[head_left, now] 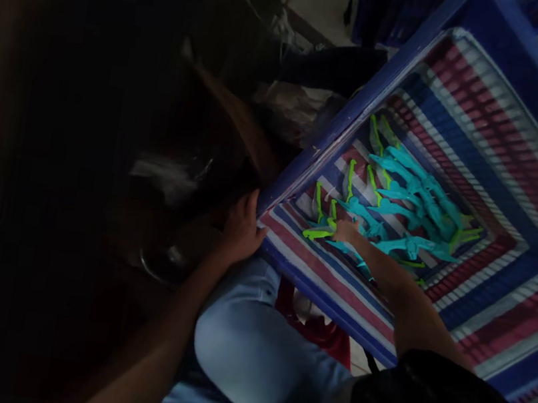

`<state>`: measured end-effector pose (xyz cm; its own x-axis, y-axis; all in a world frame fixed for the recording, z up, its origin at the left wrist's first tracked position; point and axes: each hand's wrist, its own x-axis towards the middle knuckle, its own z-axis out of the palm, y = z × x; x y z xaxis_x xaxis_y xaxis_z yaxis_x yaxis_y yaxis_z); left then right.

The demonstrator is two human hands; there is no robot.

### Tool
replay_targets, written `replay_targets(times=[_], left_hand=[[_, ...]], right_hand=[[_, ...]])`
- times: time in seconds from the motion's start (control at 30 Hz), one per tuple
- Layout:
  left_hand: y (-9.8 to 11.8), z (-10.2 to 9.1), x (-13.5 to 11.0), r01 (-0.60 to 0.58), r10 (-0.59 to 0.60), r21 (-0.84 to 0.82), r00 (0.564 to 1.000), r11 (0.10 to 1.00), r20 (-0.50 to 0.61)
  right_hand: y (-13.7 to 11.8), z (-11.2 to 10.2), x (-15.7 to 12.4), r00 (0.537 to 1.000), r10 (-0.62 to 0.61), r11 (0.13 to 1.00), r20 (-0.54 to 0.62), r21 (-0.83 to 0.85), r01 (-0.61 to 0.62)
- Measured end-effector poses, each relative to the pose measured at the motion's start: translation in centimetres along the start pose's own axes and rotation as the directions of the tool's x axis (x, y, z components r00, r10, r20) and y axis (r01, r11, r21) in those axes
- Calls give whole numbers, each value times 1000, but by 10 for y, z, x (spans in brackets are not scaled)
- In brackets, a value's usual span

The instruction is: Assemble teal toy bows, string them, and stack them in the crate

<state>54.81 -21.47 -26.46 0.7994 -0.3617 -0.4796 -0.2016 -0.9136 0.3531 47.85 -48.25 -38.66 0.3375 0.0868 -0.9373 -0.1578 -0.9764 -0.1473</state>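
My right hand (347, 231) reaches down into a large blue crate (299, 165). Its fingers are closed on a turquoise-and-lime plastic piece (319, 234), whose lime end sticks out to the left; the fingertips are partly hidden. Around it on the crate floor lie several similar long, thin plastic pieces (422, 194) with turquoise bodies and curved lime ends; their exact kind is unclear in the dim light. My left hand (243, 230) rests at the crate's near left corner, fingers stretched and touching the rim, holding nothing.
A red, white and blue striped liner (492, 127) covers the crate's inside. My jeans-clad leg (254, 334) is against the near side. Left of the crate are a brown strip (236, 112) and crumpled clear plastic (172, 170) in shadow. Another blue crate (391, 11) stands behind.
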Motion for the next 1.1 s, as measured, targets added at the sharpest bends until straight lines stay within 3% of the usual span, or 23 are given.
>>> replay_targets(times=[0.17,0.23,0.3,0.37,0.43,0.53,0.6,0.73,0.83,1.0,1.1], left_hand=[[11,-22,-3,85,-75,-100,993,991,96],[27,-37,-23,118,-103,-186,991,976,89],[53,-52,-59,76,-50,-380,996,922,79],[89,-65,-105,5,38,-647,998,763,52],[126,-73,-153,-29,48,-867,999,498,-5],[161,-81,-220,-58,-159,-988,984,143,-81],[163,-84,-266,-96,-298,-995,950,12,-95],[134,-73,-372,-241,-425,-964,889,-115,-172],[108,-44,-454,-389,-587,-899,782,-199,-209],[81,39,-565,-613,-846,-725,527,-315,-79],[73,95,-602,-664,-887,-652,460,-366,29]], right_hand=[[31,-28,-104,983,-1,1000,-184,-12,-1],[39,-44,-152,966,-14,1000,-258,-20,10],[37,-59,-201,945,-32,999,-326,-32,23],[21,-70,-247,917,-63,997,-394,-63,42],[-7,-78,-291,883,-134,987,-450,-142,77],[-61,-79,-353,817,-320,924,-480,-350,156],[-101,-71,-390,774,-440,845,-455,-501,186],[-188,-31,-449,729,-616,619,-298,-755,215],[-258,20,-475,703,-702,404,-116,-878,258],[-356,139,-482,677,-695,75,243,-911,405],[-388,207,-465,697,-599,-30,394,-881,472]])
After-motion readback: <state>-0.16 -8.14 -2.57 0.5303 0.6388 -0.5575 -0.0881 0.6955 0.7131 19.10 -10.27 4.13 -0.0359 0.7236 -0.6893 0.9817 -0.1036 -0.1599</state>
